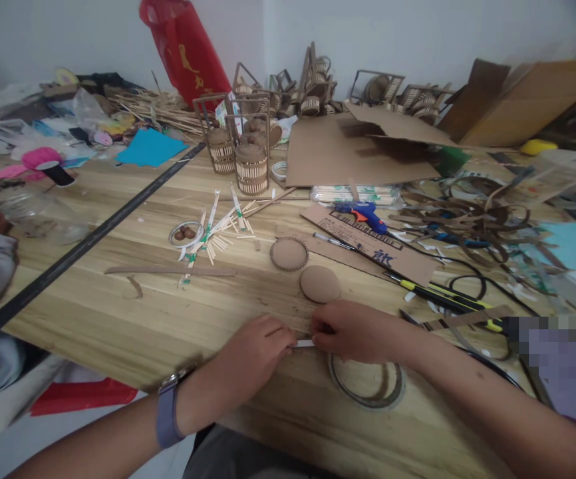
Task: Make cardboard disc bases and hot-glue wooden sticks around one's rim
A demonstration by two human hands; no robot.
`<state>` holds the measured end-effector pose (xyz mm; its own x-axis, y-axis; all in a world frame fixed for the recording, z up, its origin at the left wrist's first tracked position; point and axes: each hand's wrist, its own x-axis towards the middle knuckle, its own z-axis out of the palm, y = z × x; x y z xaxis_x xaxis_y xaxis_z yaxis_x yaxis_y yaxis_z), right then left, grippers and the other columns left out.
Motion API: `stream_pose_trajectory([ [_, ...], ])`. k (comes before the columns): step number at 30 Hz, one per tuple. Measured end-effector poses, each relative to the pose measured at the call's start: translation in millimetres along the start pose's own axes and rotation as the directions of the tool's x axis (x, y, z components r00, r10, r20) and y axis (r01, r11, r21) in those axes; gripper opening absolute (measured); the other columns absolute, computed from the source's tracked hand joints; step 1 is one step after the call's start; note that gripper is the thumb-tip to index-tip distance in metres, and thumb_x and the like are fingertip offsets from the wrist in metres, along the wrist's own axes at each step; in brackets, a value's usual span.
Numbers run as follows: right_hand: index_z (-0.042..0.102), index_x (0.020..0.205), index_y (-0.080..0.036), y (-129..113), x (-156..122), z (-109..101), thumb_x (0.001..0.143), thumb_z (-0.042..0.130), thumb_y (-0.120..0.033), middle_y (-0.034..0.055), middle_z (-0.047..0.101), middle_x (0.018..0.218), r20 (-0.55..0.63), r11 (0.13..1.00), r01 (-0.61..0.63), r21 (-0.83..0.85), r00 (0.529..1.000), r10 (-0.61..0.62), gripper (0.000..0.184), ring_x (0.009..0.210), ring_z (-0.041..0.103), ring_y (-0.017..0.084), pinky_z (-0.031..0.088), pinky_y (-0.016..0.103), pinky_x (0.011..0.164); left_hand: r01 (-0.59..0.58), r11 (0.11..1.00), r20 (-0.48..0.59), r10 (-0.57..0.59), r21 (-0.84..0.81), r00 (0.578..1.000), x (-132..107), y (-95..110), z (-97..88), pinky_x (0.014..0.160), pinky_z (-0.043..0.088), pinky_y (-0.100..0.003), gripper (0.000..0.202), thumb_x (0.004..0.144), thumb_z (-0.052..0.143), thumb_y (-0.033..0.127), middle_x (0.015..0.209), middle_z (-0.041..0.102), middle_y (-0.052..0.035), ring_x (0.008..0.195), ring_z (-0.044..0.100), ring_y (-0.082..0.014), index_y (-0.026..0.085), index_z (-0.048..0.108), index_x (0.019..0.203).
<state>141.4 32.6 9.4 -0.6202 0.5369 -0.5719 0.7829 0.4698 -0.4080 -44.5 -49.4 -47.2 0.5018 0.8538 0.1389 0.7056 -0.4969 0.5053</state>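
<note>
Cluttered pale plank table (118,319) by a white wall (68,33)

Near the table's front edge, left hand (258,352) and right hand (352,332) each keep a pinched grip on one end of a thin white strip (304,343), near a smooth round brown cardboard disc (320,283).

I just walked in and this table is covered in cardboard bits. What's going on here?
A person at the wooden table pinches a small white strip between both hands: the left hand grips one end and the right hand the other, low over the tabletop. A cardboard ring lies flat under the right wrist. Just beyond the hands lie a plain cardboard disc and a rough-edged disc. A blue glue gun lies farther back, untouched.
</note>
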Motion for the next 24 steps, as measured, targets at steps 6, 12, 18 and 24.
stream_pose_trajectory([
  [6, 0.074, 0.077, -0.016, -5.0, 0.1, -0.8, 0.076, 0.050, -0.018, 0.0043, 0.068, 0.067, -0.017, 0.999, -0.026, -0.035, 1.000, 0.026, 0.024, 0.055, 0.047, 0.012, 0.028, 0.023, 0.049, -0.061, 0.998, 0.000, 0.061, -0.006, 0.998, -0.5, -2.4, -0.2, 0.080, 0.051, -0.030, 0.024, 0.096, 0.044, 0.013, 0.092, 0.069, -0.0036, 0.088, 0.061, -0.0175, 0.018, 0.067, 0.092],
  [12, 0.075, 0.078, -0.017, -5.8, -0.3, 1.8, 0.077, 0.050, -0.019, 0.0059, 0.070, 0.069, -0.040, 0.997, -0.042, -0.065, 0.998, 0.039, 0.026, 0.056, 0.050, 0.013, 0.027, 0.023, 0.049, -0.075, 0.997, -0.007, 0.075, 0.015, 0.997, -0.8, -2.9, -0.1, 0.080, 0.050, -0.029, 0.027, 0.097, 0.042, 0.013, 0.092, 0.069, -0.0039, 0.087, 0.060, -0.0172, 0.018, 0.068, 0.095],
  [18, 0.075, 0.080, -0.016, -4.2, 0.1, 4.2, 0.079, 0.050, -0.021, 0.0072, 0.072, 0.073, -0.052, 0.996, -0.047, -0.074, 0.998, 0.043, 0.025, 0.059, 0.053, 0.015, 0.027, 0.024, 0.049, -0.075, 0.997, -0.005, 0.075, 0.017, 0.997, -0.7, -2.0, -2.1, 0.081, 0.051, -0.030, 0.030, 0.097, 0.041, 0.012, 0.093, 0.069, -0.0040, 0.088, 0.061, -0.0177, 0.019, 0.069, 0.097],
  [24, 0.075, 0.077, -0.016, -5.4, 0.0, 3.6, 0.078, 0.051, -0.020, 0.0067, 0.071, 0.070, -0.048, 0.996, -0.051, -0.080, 0.998, 0.047, 0.025, 0.057, 0.053, 0.015, 0.026, 0.024, 0.048, -0.080, 0.997, 0.008, 0.079, 0.023, 0.997, -0.1, -0.3, -3.4, 0.081, 0.051, -0.031, 0.032, 0.097, 0.039, 0.013, 0.093, 0.069, -0.0048, 0.088, 0.060, -0.0180, 0.018, 0.070, 0.096],
])
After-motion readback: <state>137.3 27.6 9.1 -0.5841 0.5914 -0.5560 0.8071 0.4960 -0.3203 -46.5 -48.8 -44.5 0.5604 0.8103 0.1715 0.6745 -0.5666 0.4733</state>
